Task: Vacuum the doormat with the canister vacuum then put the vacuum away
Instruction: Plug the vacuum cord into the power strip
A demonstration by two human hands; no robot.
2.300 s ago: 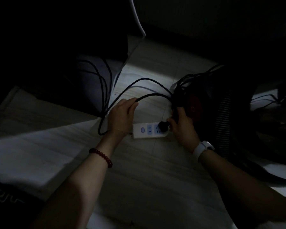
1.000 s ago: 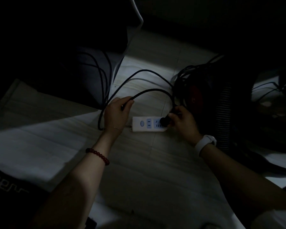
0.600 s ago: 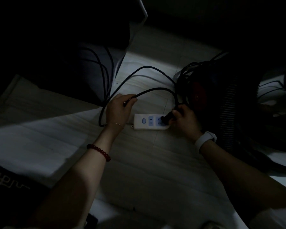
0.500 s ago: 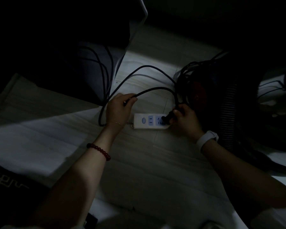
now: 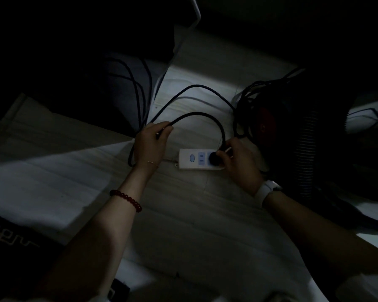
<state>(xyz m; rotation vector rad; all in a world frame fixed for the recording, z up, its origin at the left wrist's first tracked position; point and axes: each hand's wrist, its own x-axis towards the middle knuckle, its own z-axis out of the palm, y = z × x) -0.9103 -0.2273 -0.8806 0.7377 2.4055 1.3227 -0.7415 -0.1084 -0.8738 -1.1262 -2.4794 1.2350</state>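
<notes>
The scene is very dark. A white power strip (image 5: 194, 159) lies on the pale floor. My right hand (image 5: 238, 160) grips the black plug (image 5: 214, 158) sitting in the strip's right socket. My left hand (image 5: 151, 144) holds the black power cord (image 5: 196, 115), which arcs from it over to the plug. The dark canister vacuum (image 5: 277, 127), with a red part and a ribbed hose (image 5: 307, 153), sits just right of the strip. A dark doormat corner (image 5: 11, 240) with a pale line pattern shows at the lower left.
Several more black cables (image 5: 140, 88) loop over the floor behind my left hand and bunch up by the vacuum. A large dark object (image 5: 81, 62) fills the upper left. A white edge (image 5: 195, 12) rises at the top centre.
My right hand has pressed the plug upright onto the strip's right socket; half a second ago the plug sat tilted at the strip's end. My left hand kept its hold on the cord.
</notes>
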